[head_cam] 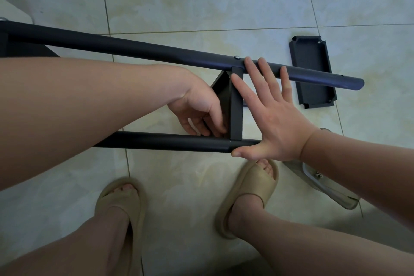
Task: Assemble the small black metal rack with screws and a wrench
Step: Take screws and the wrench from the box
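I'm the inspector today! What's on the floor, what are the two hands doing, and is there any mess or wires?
Surface: pale tiled floor.
Job's things: black upper tube and lower tube with a black tray standing between them; silver screw on the upper tube; spare tray flat on the floor; no wrench seen.
Clutter: clear bag with small metal parts, partly behind the right arm.
Hands: right hand open, spread across both tubes; left hand has its fingers curled at the tray's lower corner, and anything it holds is hidden.
Cables: nothing seen.
Surroundings: beige sandals on both feet.
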### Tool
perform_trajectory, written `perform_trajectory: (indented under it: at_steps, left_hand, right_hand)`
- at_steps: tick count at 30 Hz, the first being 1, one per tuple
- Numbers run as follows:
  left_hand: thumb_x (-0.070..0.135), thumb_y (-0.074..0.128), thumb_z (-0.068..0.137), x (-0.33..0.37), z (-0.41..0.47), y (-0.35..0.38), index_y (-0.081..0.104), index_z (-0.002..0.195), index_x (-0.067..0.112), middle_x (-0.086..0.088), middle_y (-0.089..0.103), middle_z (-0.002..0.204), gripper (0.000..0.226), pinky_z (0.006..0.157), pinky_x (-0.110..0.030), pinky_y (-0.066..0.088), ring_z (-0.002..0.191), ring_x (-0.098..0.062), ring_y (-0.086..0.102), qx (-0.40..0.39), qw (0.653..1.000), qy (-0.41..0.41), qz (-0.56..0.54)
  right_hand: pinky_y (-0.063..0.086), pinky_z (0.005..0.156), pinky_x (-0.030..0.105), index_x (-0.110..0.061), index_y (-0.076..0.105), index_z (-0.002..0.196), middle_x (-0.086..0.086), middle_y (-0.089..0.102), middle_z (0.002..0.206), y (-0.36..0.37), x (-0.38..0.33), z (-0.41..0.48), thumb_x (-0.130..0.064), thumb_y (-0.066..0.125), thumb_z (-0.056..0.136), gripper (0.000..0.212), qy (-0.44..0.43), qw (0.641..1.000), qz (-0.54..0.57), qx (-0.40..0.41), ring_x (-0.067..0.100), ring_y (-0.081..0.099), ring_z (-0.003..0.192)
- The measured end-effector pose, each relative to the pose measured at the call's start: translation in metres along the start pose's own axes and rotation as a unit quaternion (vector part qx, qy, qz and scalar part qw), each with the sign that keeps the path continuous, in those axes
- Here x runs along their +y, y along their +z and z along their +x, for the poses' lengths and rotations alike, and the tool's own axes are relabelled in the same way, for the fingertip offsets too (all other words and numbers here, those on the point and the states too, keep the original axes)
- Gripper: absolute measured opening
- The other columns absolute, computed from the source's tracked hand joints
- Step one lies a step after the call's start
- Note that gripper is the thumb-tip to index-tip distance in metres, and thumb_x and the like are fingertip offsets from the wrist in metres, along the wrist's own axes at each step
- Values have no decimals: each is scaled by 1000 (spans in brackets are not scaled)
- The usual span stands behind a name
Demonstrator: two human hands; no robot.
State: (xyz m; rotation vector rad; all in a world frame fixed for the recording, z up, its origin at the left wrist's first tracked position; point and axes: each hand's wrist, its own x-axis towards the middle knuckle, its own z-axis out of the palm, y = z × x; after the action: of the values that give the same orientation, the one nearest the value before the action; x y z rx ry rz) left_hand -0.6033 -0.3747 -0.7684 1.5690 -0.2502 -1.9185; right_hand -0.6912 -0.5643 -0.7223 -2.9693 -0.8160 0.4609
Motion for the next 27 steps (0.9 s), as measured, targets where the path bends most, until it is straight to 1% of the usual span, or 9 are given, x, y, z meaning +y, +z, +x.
perform_trajectory:
  at_steps: [2,4,6,8,12,17,21,23,27]
  left_hand:
    - [21,69,89,1,1,2,77,91,24,4,73,92,9,86,-33,51,79,-14,62,-7,1000,7,-9]
    - [16,68,89,2,4,4,77,83,21,2,72,84,12,75,-26,51,68,-12,55,-10,999,21,-23]
    - [11,68,89,3,6,4,74,83,18,1,70,78,11,64,-21,47,61,-9,50,-5,999,23,-27]
    - [9,68,89,4,6,4,73,83,17,2,69,75,11,60,-20,45,58,-8,49,0,1000,23,-22]
    - [6,68,88,3,6,3,74,77,18,2,70,74,18,60,-20,46,57,-8,51,0,999,30,-24]
    - [4,68,87,3,3,1,73,87,17,4,69,75,14,67,-21,46,64,-9,53,4,1000,27,-12]
    - [6,69,87,3,3,2,74,88,20,5,70,78,15,71,-24,48,67,-10,58,23,1000,13,18]
    - [11,67,89,3,4,3,77,85,22,5,72,82,15,73,-25,48,67,-10,58,15,1000,16,3]
    - [13,67,89,3,6,5,77,75,21,3,71,78,19,68,-24,47,64,-10,56,3,999,32,-11]
  right_hand:
    - [-4,119,71,-15,3,163,19,-5,169,0,0,0,-96,38,70,128,-1,1000,1,1,42,-10,155]
    - [-3,119,71,-15,4,163,20,-5,169,1,0,0,-96,38,70,128,-1,1000,0,2,42,-9,155]
    - [-3,118,72,-14,5,163,20,-5,169,1,0,0,-95,39,70,128,-1,1000,-2,1,42,-9,155]
    - [-3,118,72,-13,5,163,20,-5,169,0,0,0,-95,38,70,128,-1,1000,-2,0,42,-9,155]
    - [-3,118,72,-13,6,163,20,-5,169,0,0,0,-95,39,70,129,-1,1000,0,1,42,-10,155]
    - [-4,119,71,-14,5,163,20,-6,169,0,0,0,-95,40,69,129,-1,1000,2,-1,41,-11,155]
    - [-4,118,71,-13,6,163,20,-6,169,0,0,0,-94,40,70,129,0,1000,2,-1,41,-11,155]
    - [-5,118,71,-13,6,163,20,-6,169,0,0,0,-94,40,70,129,0,1000,2,-1,42,-10,155]
    - [-5,118,71,-13,6,163,20,-5,169,-1,0,0,-94,41,69,129,1,1000,1,-3,42,-10,155]
